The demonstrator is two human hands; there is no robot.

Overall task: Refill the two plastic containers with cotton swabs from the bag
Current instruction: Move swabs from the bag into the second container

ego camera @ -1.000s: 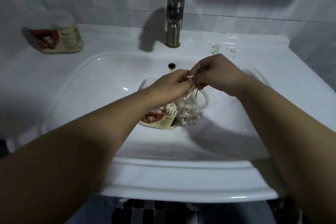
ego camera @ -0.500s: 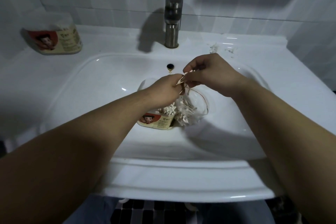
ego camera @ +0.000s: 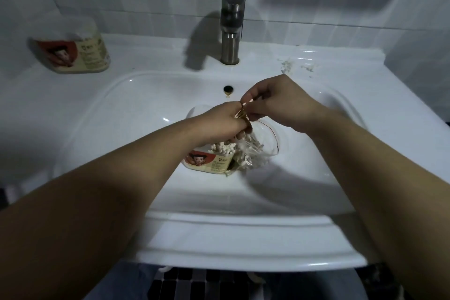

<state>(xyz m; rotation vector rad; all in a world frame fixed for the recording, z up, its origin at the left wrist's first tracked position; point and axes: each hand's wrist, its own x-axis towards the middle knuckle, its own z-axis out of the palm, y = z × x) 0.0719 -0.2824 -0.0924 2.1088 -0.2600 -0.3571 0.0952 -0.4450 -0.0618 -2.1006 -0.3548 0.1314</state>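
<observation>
On the sink [ego camera: 146, 85] ledge at far left a closed plastic container [ego camera: 73, 53] stands against the wall tiles, well apart from the open container [ego camera: 209, 163], which sits in the basin packed with upright white-tipped swabs. Just above it the left hand [ego camera: 219, 122] has its fingers curled round the top of the clear bag [ego camera: 255, 151], which hangs beside the open container. A few cotton swabs [ego camera: 241, 112] poke up from that grip, and the right hand [ego camera: 277, 102] holds them with its fingers pinched together on the sticks.
</observation>
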